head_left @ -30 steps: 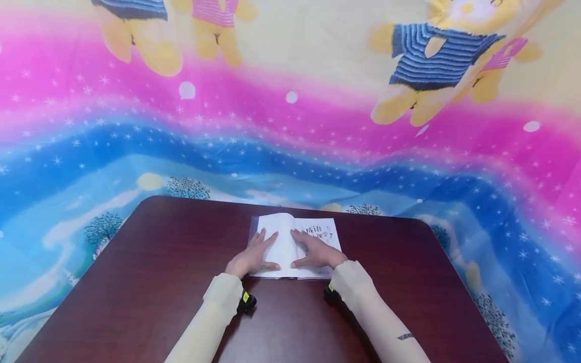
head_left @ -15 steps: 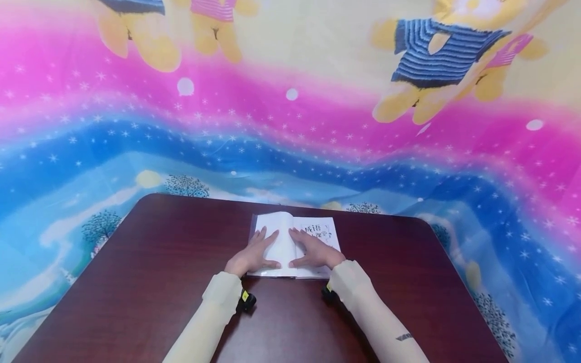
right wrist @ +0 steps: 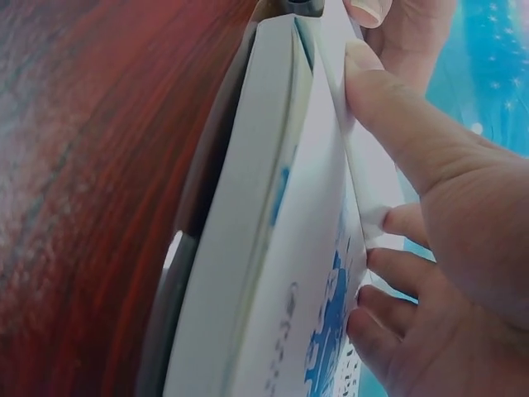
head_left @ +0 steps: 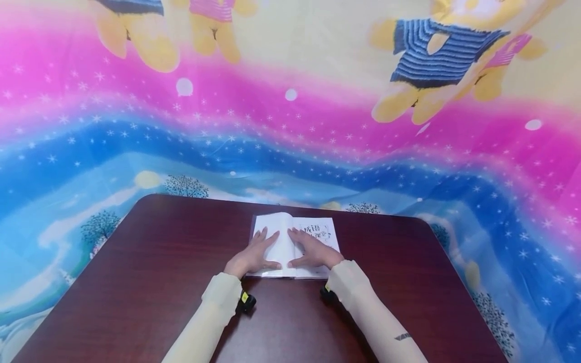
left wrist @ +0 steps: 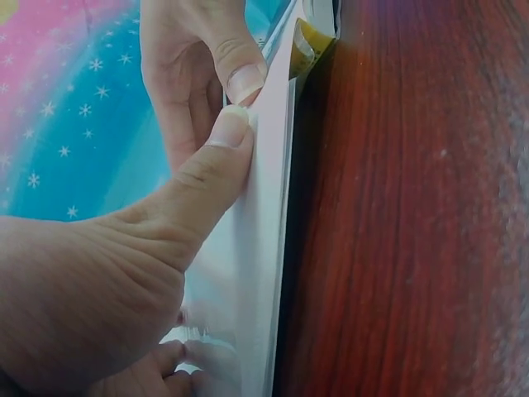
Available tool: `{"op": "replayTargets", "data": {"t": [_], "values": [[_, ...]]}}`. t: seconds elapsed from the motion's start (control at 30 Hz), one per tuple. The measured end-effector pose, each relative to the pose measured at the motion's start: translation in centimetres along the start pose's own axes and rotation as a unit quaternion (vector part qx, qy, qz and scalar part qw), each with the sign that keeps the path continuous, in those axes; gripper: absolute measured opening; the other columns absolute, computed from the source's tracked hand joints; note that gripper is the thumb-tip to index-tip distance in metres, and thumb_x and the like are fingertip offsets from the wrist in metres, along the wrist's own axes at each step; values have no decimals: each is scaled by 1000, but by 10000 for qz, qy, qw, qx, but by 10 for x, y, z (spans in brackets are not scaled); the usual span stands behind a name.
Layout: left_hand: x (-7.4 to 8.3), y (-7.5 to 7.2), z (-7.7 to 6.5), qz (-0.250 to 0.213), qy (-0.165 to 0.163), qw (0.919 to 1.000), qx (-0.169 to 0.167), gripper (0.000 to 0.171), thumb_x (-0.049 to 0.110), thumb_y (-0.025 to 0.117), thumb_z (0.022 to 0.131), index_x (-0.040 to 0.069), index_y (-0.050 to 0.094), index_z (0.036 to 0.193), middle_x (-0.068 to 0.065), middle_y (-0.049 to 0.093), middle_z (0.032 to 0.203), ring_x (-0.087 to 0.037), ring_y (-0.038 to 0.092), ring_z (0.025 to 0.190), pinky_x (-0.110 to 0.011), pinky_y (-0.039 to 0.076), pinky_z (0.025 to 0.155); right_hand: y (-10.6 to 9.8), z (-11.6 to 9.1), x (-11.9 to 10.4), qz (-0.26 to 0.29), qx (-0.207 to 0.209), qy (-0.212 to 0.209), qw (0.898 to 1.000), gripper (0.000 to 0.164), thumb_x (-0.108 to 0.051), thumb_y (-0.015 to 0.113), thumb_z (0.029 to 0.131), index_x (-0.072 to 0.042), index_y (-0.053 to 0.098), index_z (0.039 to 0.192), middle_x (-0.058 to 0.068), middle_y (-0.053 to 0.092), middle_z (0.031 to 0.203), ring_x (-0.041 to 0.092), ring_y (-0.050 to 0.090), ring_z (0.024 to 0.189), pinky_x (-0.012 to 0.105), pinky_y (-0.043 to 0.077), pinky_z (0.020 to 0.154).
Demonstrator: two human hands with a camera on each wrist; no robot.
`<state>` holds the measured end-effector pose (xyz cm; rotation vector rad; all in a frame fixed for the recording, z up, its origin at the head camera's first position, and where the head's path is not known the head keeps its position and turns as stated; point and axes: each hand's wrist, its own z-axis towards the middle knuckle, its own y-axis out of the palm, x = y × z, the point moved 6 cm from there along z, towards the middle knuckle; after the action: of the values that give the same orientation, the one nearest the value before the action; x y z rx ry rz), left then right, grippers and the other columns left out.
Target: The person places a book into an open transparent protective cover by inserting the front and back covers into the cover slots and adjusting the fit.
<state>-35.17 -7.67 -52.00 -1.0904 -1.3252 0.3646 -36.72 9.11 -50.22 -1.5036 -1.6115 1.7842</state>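
An open book (head_left: 283,249) lies near the far side of the table, its left page blank white and its right page (head_left: 324,224) printed with large dark Chinese characters. My left hand (head_left: 252,253) rests spread on the left page. On the right page, my right hand (head_left: 314,251) presses with fingers spread. Both thumbs point inward near the fold; the left wrist view shows the left thumb (left wrist: 219,149) flat on the paper beside the other thumb (left wrist: 245,78). A thick page block (right wrist: 231,207) and blue print appear in the right wrist view.
The dark red-brown table (head_left: 159,272) has rounded far corners. Behind it hangs a cloth (head_left: 290,136) printed with bears, snowflakes and trees. Black wrist cameras (head_left: 246,302) sit under the cream sleeves (head_left: 222,297).
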Motion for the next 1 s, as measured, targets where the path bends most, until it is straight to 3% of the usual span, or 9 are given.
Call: {"op": "replayTargets", "data": {"t": [0.27, 0.5, 0.7, 0.83, 0.93, 1.0], "values": [[2, 7, 1, 192, 114, 9997, -67, 94, 44, 79, 87, 18, 28, 162, -21, 8, 170, -44, 5, 156, -63, 22, 121, 6, 2, -3, -470, 83, -70, 9988, 98, -38, 82, 86, 0, 28, 159, 24, 24, 165, 41, 24, 153, 53, 25, 123], [5, 7, 2, 281, 139, 9995, 0, 94, 43, 81, 86, 16, 31, 161, -24, 10, 168, -48, 7, 155, -64, 21, 120, 7, 2, -3, -480, 122, 84, 9987, 99, -38, 82, 86, -1, 28, 159, 23, 23, 166, 40, 24, 153, 53, 23, 123], [7, 2, 3, 323, 59, 9994, -132, 92, 40, 81, 86, 14, 34, 160, -26, 12, 168, -50, 8, 154, -64, 20, 120, 6, 1, -2, -288, 224, -188, 9992, 92, -35, 79, 89, 1, 30, 158, 24, 25, 165, 40, 24, 153, 52, 22, 124], [8, -3, 4, 267, -2, 9995, -154, 91, 38, 83, 85, 13, 36, 159, -27, 13, 167, -50, 8, 154, -64, 22, 120, -3, -5, 5, 355, 605, -103, 9975, 80, -26, 77, 92, 4, 37, 154, 24, 34, 161, 38, 29, 152, 51, 25, 123], [8, -3, 4, 253, -57, 9995, -189, 91, 36, 83, 85, 14, 35, 160, -25, 13, 168, -48, 6, 154, -64, 21, 120, -14, -15, 20, 749, 1254, 480, 9881, 71, -20, 75, 92, 7, 43, 150, 25, 46, 153, 39, 39, 146, 52, 33, 119], [10, -1, 4, 212, -76, 9996, -195, 91, 34, 83, 85, 14, 35, 160, -25, 12, 168, -48, 6, 155, -64, 21, 120, -22, -26, 34, 708, 1797, 1029, 9758, 65, -19, 75, 92, 9, 49, 145, 26, 54, 145, 40, 49, 137, 53, 40, 113]]}}
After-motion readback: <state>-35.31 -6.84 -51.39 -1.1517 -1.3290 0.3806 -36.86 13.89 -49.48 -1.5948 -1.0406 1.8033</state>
